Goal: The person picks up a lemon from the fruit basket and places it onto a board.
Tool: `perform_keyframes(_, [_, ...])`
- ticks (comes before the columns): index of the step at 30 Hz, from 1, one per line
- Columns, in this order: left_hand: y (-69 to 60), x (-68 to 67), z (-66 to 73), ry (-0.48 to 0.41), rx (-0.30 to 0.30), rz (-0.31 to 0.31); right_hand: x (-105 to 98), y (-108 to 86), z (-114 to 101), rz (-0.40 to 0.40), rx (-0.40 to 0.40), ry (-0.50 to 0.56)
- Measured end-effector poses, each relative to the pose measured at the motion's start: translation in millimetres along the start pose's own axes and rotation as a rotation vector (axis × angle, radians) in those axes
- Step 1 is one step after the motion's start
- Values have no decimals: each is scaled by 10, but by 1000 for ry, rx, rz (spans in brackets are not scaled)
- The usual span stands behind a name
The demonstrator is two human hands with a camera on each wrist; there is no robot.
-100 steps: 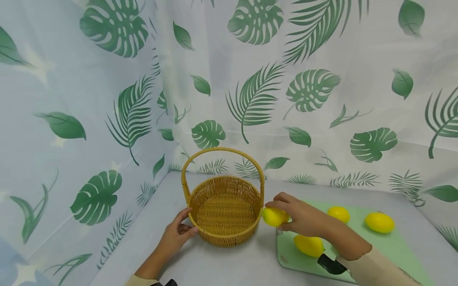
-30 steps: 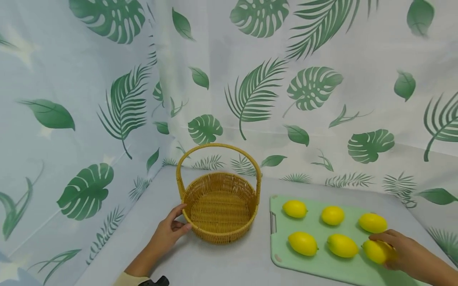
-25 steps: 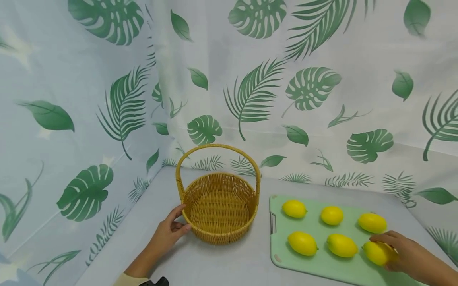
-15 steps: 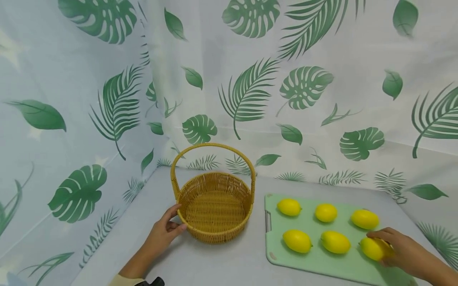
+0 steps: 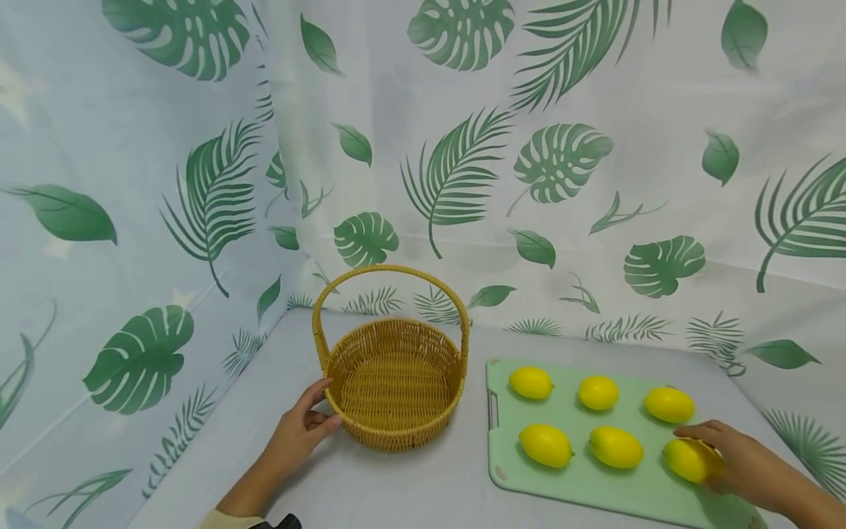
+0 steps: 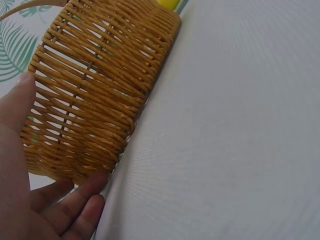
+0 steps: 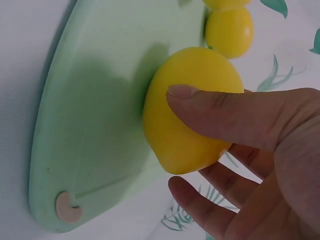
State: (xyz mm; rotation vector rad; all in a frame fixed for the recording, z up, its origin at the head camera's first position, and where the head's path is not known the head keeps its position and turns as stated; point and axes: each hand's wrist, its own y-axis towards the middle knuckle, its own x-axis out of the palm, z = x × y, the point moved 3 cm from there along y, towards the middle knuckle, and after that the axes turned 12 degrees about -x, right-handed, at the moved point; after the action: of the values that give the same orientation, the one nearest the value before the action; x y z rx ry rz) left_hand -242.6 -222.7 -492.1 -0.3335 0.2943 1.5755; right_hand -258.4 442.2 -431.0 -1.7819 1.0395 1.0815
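Note:
An uncovered wicker basket (image 5: 395, 439) with a tall arched handle stands on the white table, with nothing inside it. My left hand (image 5: 294, 438) grips its near left side, thumb at the rim and fingers low against the woven wall (image 6: 95, 90). At the right end of a green cutting board (image 5: 568, 479), my right hand (image 5: 747, 461) holds a yellow lemon (image 5: 687, 461). In the right wrist view, the thumb lies across this lemon (image 7: 172, 132), with the other fingers behind and below it. The held lemon is at the board's surface; whether it touches cannot be told.
Several other lemons lie on the board in two rows, among them a front-left lemon (image 5: 546, 445) and a back-left lemon (image 5: 531, 383). A leaf-patterned curtain (image 5: 463, 220) closes off the back and left of the table.
About three seconds ago my right hand held a lemon beside the basket; now it is at the board's right end on another. Over the last second only the head view shifts slightly.

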Motion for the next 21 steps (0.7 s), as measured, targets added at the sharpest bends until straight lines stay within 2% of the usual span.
perform_keyframes(5, [14, 2, -1, 0, 0, -8, 29, -1, 56, -10, 32, 35])
perform_keyframes(11, [19, -43, -26, 20, 42, -27, 37, -50, 49, 23, 3, 8])
perform_keyframes(13, [12, -62, -32, 28, 79, -31, 32, -70, 43, 20, 6, 6])
perform_keyframes(15, [3, -77, -21, 30, 141, -33, 24, -85, 36, 10, 18, 6])
perform_keyframes(18, [-10, -94, 7, 29, 238, -25, 9, -102, 25, 0, -10, -2])
perform_keyframes(21, [-15, -99, 37, 33, 284, -16, -14, -111, 11, 8, -31, 0])
